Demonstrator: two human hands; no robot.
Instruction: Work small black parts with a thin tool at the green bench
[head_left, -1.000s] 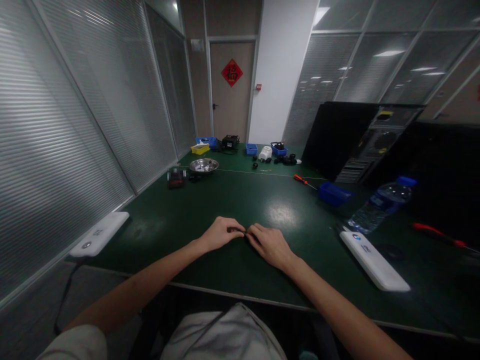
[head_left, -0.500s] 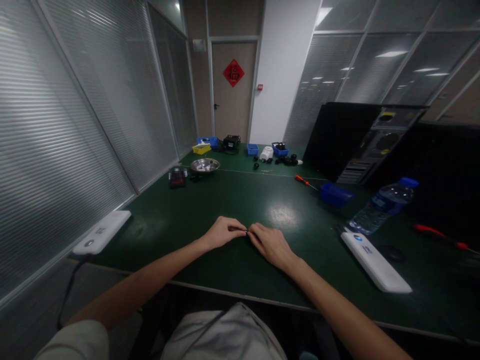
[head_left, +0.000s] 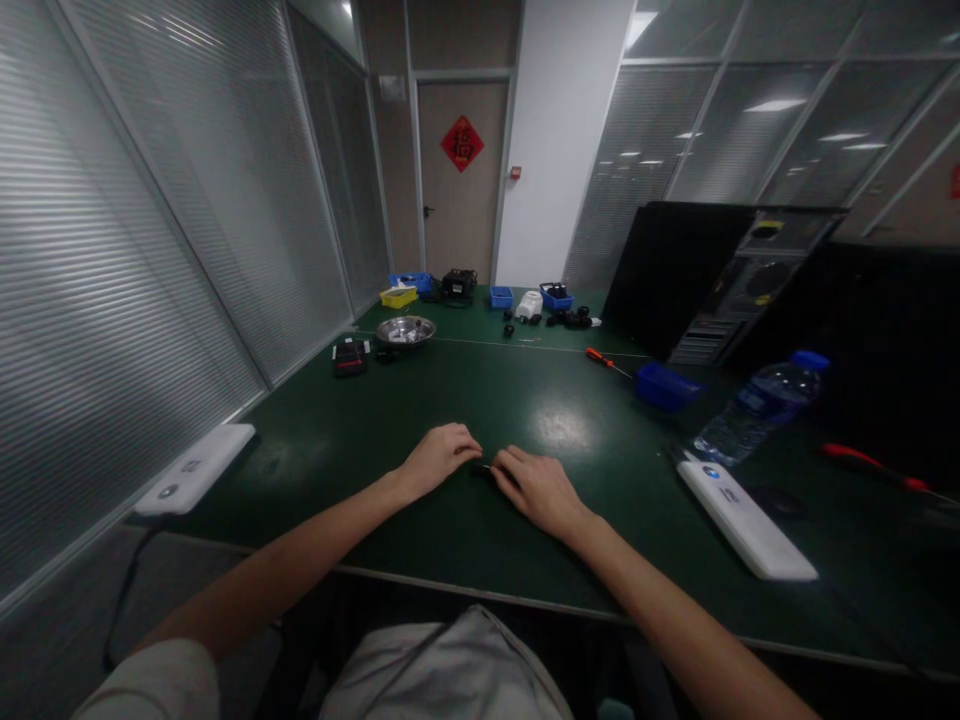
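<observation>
Over the near middle of the green table [head_left: 450, 390], my right hand [head_left: 541, 488] pinches a small black piece [head_left: 481, 469] whose end pokes out to the left of its fingertips. My left hand [head_left: 441, 457] is just left of it, a little apart, its fingers bent and pressed together at the tips. Whatever lies between the left fingertips is too small to make out. The black piece is dark and its exact shape cannot be told.
A metal dish [head_left: 405, 331] and a black box [head_left: 350, 357] lie back left. On the right are a blue tray [head_left: 666, 386], an orange screwdriver [head_left: 600, 358], a water bottle [head_left: 757, 408] and a white device [head_left: 746, 520]. Another white device [head_left: 196, 468] is at the left edge.
My left hand has moved slightly left and up, away from my right hand. The black piece now shows in the gap between them. The camera view has shifted slightly.
</observation>
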